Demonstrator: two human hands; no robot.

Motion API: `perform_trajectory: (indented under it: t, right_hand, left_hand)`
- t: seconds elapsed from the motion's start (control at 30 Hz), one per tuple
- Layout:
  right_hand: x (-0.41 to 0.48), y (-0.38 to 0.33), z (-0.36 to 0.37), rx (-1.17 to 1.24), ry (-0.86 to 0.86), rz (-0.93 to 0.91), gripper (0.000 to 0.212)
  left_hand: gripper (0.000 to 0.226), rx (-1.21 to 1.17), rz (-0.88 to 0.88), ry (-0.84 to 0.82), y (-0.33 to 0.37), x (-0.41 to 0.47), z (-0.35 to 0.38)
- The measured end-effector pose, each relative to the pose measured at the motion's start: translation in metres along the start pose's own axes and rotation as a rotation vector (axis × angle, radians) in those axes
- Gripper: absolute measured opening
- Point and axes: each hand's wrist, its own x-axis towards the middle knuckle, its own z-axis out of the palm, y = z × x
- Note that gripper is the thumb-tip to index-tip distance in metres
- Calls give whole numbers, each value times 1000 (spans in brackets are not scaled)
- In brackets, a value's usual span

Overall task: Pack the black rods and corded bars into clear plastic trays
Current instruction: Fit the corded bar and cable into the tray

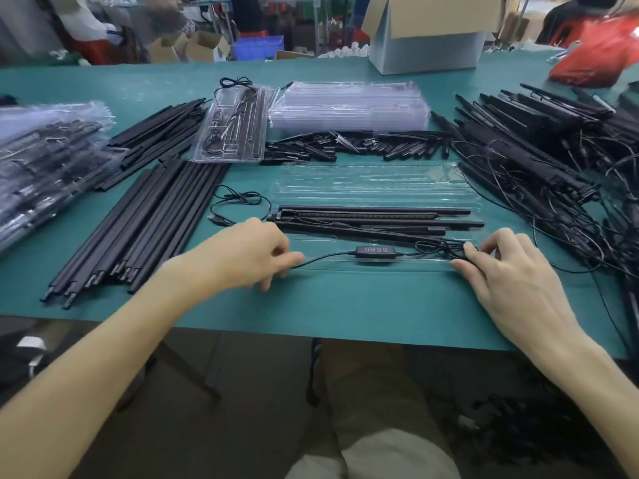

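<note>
Laying the cord (328, 254) and its controller (375, 251) along the near channel of the clear tray (373, 183) on the surface (345, 305), black bars (373, 216) seated mid-tray, the left grip (252, 254) pinches the cord, the right grip (508, 271) its bunched slack; pressing both down seems next.

Plainly a packing workshop in a small factory. Shown by a long work table (328, 305) under a green mat, loaded with the same goods in big quantity: black rods (145, 229) laid in rows at the left, a tangled heap of corded bars (539, 143) at the right, a stack of clear plastic trays (345, 102) in the middle, filled trays (45, 157) in bags at the far left. Behind, a big open cardboard box (432, 15) on the table, smaller cartons (204, 46) and a blue crate (257, 46) beyond the table.
</note>
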Motion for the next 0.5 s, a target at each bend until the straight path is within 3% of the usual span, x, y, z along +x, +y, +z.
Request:
perform_trajectory:
  t: [0.13,0.23,0.33,0.5]
  right_hand:
    - [0,0,1,5,6,-2,38]
    - [0,0,2,5,5,-1,38]
    - [-1,0,2,15,9,3,37]
    - [0,0,2,27,11,3,36]
  left_hand:
    - [49,-207,-219,-221,-23,3,-17]
    - [47,-236,-339,-261,-42,-2,-24]
    - [42,-58,-429,-233,-56,-9,-31]
    - [55,241,-486,-162,-52,-4,-26]
